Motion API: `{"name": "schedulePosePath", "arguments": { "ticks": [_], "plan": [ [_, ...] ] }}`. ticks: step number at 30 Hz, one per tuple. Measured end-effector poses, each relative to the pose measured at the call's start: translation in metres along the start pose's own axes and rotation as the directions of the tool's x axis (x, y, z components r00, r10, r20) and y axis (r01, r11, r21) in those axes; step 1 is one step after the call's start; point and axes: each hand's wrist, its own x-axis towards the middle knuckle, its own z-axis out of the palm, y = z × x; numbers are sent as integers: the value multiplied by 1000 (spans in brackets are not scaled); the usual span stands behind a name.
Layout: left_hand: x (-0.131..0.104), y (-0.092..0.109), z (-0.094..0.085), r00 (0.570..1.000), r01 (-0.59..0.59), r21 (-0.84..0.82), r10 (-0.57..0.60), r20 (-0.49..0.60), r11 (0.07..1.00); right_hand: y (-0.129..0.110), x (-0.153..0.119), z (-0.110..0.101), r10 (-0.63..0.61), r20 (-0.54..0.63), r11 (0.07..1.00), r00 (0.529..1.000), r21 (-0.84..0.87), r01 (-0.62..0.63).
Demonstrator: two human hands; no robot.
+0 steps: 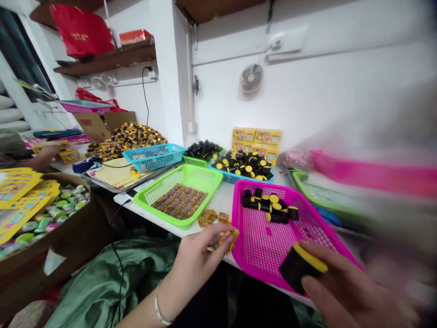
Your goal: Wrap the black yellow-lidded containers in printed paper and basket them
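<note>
My left hand (201, 255) pinches a small yellow printed piece (225, 240) by the near left corner of the pink basket (259, 246). What kind of piece it is, I cannot make out. Between the fingers and thumb of my right hand (351, 287) is a black cylinder with a yellow end (302, 269), tilted above the basket's near right side. Similar black-and-yellow cylinders (268, 207) lie in the far part of that basket. Several small yellow printed pieces (213, 217) rest on the table just beyond my left hand.
A green basket (143, 198) holds rows of printed pieces. Behind it, a blue basket (225, 177) is heaped with black-and-yellow cylinders. Yellow printed boxes (256, 139) stand against the wall. At left, a carton (85, 223) holds colourful cylinders; another person's hand (48, 155) shows beyond.
</note>
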Motion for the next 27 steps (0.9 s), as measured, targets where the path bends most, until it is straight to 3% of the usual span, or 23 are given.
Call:
{"name": "schedulePosePath", "arguments": {
  "ticks": [5,8,12,16,20,22,24,27],
  "plan": [
    [-1,8,-2,991,60,-71,-51,123,996,-14,25,27,33,-100,980,994,199,-12],
    [-2,8,-2,984,28,-47,-19,179,999,-28,35,41,18,-31,952,999,307,-7],
    [-6,4,-1,968,-175,12,169,184,985,-42,40,51,77,132,967,988,233,-106],
    [-6,-7,0,911,-397,16,392,123,918,-39,41,49,141,240,959,961,208,-192],
    [-1,-13,-2,844,-531,148,535,14,834,-32,36,45,166,269,963,949,161,-215],
    [1,-11,-3,837,-539,185,547,4,822,-30,32,44,121,248,975,961,150,-161],
    [1,-7,-4,863,-504,91,505,18,859,-29,28,44,62,233,981,971,165,-103],
    [-6,1,-4,939,-317,-191,335,72,929,-28,24,45,-8,268,972,963,229,-56]
  ]
}}
